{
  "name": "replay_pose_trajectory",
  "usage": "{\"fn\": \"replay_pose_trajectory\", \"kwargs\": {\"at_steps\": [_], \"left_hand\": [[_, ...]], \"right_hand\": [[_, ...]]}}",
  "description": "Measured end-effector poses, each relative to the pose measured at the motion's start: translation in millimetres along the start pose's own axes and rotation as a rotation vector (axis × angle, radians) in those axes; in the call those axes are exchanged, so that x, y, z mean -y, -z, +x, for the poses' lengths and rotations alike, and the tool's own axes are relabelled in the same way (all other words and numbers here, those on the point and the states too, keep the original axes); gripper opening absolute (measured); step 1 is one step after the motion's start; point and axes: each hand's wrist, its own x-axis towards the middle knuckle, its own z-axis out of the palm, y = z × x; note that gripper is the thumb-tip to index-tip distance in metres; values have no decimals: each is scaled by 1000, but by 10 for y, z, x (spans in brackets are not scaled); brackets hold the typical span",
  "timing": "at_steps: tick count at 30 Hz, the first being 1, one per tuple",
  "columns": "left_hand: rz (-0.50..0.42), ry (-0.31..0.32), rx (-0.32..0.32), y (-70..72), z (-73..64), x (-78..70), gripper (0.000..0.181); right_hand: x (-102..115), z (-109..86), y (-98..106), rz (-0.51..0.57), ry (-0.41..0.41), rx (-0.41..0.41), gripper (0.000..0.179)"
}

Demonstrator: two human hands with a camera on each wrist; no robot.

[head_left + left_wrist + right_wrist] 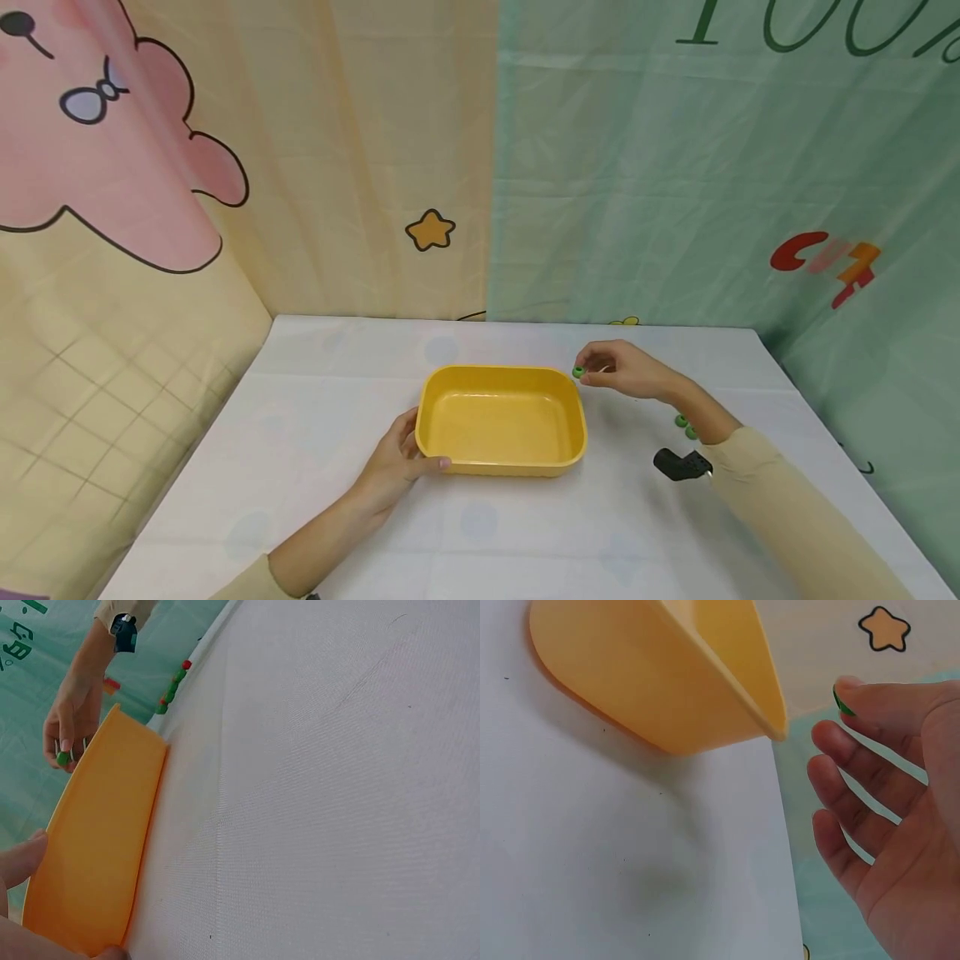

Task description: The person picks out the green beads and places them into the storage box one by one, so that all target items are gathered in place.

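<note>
A yellow rectangular tub [501, 421] with rounded corners stands on the table, its inside bare. My left hand [390, 467] grips its left end, thumb over the front rim and fingers along the outer wall. Beyond the tub's back right corner, my right hand [628, 368] pinches a small green bead [577, 372] between thumb and forefinger, raised at rim height. In the right wrist view only a sliver of the green bead [844, 705] shows behind the thumb; the other fingers are spread and loosely bent.
More green beads [686, 427] lie on the white tablecloth beside the right forearm, partly hidden by it. The left wrist view shows several green and red beads [172, 688] in a row. A black wrist camera [678, 464] juts from the right sleeve. Printed curtains [375, 167] hang behind the table.
</note>
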Motion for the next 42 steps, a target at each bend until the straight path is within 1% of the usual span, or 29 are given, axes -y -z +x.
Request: {"fn": "replay_pose_trajectory", "kwargs": {"at_steps": [8, 15, 20, 24, 28, 34, 42], "left_hand": [[-15, -4, 12, 8, 10, 22, 98], [-13, -7, 18, 16, 18, 23, 98], [-16, -3, 23, 19, 11, 21, 99], [-6, 3, 19, 14, -2, 2, 100], [0, 10, 15, 12, -13, -13, 100], [15, 17, 11, 8, -3, -29, 102], [28, 28, -2, 14, 5, -39, 101]], "right_hand": [[64, 113, -69, 17, 24, 22, 14], [155, 229, -140, 32, 64, 52, 14], [235, 326, -189, 25, 69, 67, 14], [314, 391, -209, 30, 70, 89, 12], [370, 464, -241, 40, 94, 113, 12], [463, 591, -294, 25, 107, 120, 10], [581, 773, -423, 27, 158, 164, 9]]}}
